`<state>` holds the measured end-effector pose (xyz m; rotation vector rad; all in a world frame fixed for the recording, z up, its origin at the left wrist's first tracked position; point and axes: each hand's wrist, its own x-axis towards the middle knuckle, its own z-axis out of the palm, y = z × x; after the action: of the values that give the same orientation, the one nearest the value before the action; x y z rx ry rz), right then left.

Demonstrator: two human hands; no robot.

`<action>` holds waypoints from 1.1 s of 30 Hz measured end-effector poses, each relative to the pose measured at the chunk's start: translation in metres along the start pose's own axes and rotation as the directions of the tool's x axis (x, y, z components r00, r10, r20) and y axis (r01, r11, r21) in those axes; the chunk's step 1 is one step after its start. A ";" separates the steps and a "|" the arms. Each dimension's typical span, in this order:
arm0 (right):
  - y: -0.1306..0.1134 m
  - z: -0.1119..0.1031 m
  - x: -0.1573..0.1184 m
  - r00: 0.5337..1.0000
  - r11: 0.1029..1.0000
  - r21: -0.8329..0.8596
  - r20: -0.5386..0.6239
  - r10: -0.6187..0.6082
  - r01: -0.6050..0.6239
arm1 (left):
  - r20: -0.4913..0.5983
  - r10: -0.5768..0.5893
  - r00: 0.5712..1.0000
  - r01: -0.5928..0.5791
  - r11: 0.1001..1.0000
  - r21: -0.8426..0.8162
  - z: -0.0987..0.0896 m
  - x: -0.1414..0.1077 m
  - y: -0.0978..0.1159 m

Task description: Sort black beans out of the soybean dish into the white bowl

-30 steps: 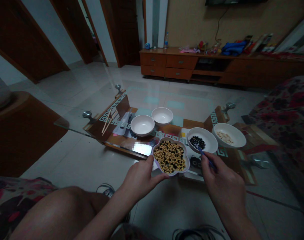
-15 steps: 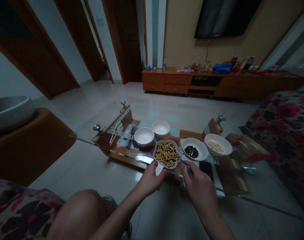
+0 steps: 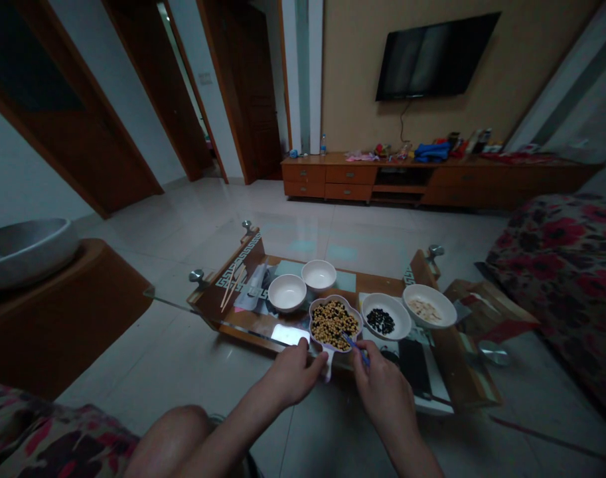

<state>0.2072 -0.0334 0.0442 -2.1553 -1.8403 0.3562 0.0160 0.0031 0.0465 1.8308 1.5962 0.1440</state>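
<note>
My right hand point(image 3: 385, 388) is closed on slim blue tweezers point(image 3: 355, 348), their tip down among the beans near the bowl's right front. The flower-shaped bowl point(image 3: 361, 320) is full of mixed yellow and black beans point(image 3: 334, 321), and its short white handle point(image 3: 328, 366) points toward me. Beside that handle, my left hand point(image 3: 297, 373) has thumb and forefinger spread apart, the thumb tip at the handle's left side. To the right stand a white bowl point(image 3: 402, 326) with black beans point(image 3: 381, 321) and another white bowl point(image 3: 445, 309) with pale flat pieces point(image 3: 425, 309).
Two white bowls, one nearer point(image 3: 287, 293) and one farther point(image 3: 318, 275), stand behind the flower-shaped bowl on the glass table. Chopsticks point(image 3: 233, 287) lie at the left. A lit phone-like rectangle point(image 3: 289, 334) is by my left hand; a dark flat object point(image 3: 415, 367) is at the right.
My left hand has loosened from the bowl's handle, which now shows more fully. The tweezers' tip has moved left and toward me within the beans. The whole view has shifted slightly upward.
</note>
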 end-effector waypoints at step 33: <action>-0.060 -0.002 0.071 0.982 0.993 0.115 0.177 -0.057 0.037 | -0.237 0.160 0.958 -0.203 0.964 -0.171 -0.049 0.043 -0.014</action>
<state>0.1641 0.0455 0.0677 -2.0601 -1.9131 0.6468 -0.0100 0.0623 0.0608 1.8552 1.4965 0.5862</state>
